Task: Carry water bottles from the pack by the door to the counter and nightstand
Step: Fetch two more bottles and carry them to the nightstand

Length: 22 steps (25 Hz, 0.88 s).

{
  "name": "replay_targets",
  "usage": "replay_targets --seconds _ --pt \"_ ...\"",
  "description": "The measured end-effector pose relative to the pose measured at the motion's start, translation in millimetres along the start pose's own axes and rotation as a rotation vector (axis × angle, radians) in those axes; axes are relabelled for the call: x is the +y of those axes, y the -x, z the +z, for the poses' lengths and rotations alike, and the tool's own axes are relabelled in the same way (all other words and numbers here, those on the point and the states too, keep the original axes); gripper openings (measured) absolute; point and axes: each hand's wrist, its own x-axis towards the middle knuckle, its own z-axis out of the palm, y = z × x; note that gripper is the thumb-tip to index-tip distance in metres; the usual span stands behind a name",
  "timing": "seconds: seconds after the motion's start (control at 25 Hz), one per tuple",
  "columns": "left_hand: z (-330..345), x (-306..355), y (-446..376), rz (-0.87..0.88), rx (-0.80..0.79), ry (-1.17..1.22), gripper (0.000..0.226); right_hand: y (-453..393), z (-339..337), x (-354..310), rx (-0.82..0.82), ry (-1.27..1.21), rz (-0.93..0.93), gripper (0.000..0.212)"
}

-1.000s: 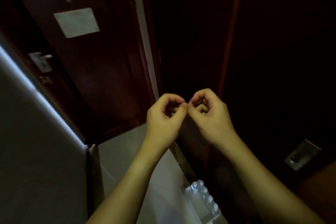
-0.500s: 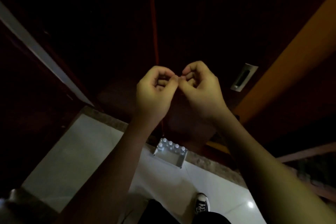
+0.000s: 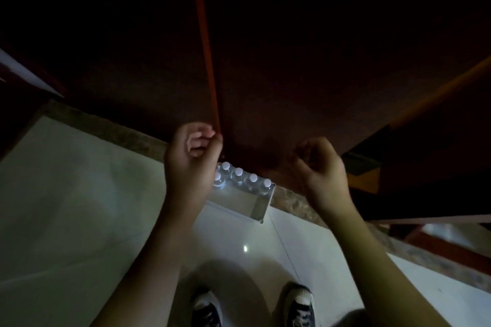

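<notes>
A pack of water bottles (image 3: pixel 245 188) lies on the white tile floor against a dark wooden wall; several white caps show in a row along its far side, and its near part looks bare. My left hand (image 3: pixel 190 164) hovers above the pack's left end with fingers curled, holding nothing. My right hand (image 3: pixel 322 167) is in the air to the right of the pack, fingers also curled and holding nothing. Neither hand touches the bottles.
Dark wooden panels (image 3: pixel 265 48) fill the upper view. A speckled stone strip (image 3: pixel 111 129) runs along the wall's base. My two shoes (image 3: pixel 252 308) stand on the white tile floor (image 3: pixel 79 207). The room is dim.
The view has tilted down toward the floor, so the pack looks larger and closer. My hands, which touched at the fingertips, have moved apart and lower, toward the pack.
</notes>
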Motion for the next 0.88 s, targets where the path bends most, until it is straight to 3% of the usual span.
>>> replay_targets --seconds 0.12,0.2,0.32,0.4,0.52,0.64,0.76,0.88 --pt "27.9 -223.8 -6.9 -0.149 0.123 -0.111 0.023 -45.7 80.8 201.3 0.022 0.045 0.193 0.025" --pt "46.5 -339.4 -12.9 -0.250 0.082 -0.189 0.034 -74.3 125.7 299.3 -0.006 0.074 0.248 0.037" --pt "65.4 -439.8 -19.8 -0.180 -0.063 -0.271 0.053 -97.8 178.2 396.2 -0.056 0.110 0.270 0.062" --pt "72.2 -473.1 -27.1 -0.103 -0.073 -0.332 0.056 -105.4 201.4 434.5 -0.060 0.236 0.206 0.062" --pt "78.2 -506.2 -40.2 -0.205 -0.027 -0.414 0.062 -114.8 215.9 452.1 -0.004 0.311 0.144 0.047" --pt "77.2 -511.8 -44.6 -0.240 -0.020 -0.491 0.055 -117.9 209.6 439.0 0.036 0.217 0.196 0.048" --pt "64.7 -452.7 -34.2 -0.191 0.041 -0.539 0.046 -102.6 183.3 392.7 0.082 0.137 0.211 0.047" --pt "45.0 -322.4 -18.0 -0.089 0.050 -0.503 0.045 -71.1 133.2 283.9 0.096 0.059 0.153 0.053"
